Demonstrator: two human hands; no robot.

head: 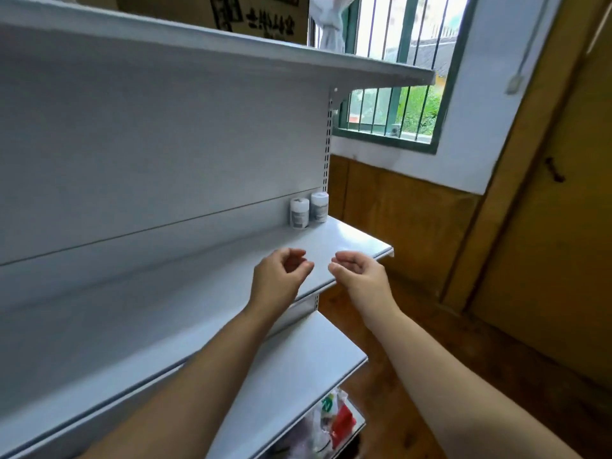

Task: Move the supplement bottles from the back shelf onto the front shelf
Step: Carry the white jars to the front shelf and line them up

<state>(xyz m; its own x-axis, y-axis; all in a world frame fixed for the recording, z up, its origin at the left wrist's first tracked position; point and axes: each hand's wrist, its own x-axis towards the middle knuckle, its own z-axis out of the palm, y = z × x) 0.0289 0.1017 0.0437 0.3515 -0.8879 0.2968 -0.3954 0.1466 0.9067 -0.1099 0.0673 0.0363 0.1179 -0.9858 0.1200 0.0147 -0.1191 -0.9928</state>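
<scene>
Two small white supplement bottles stand side by side at the back right corner of a grey metal shelf, against the back panel: the left bottle and the right bottle. My left hand hovers over the shelf's front part, fingers loosely curled, holding nothing. Beside it, my right hand hangs near the shelf's front edge, also loosely curled and empty. Both hands are well short of the bottles.
A higher shelf overhangs, with a cardboard box on top. A lower shelf lies beneath, and colourful packets below that. A barred window and wooden door are to the right.
</scene>
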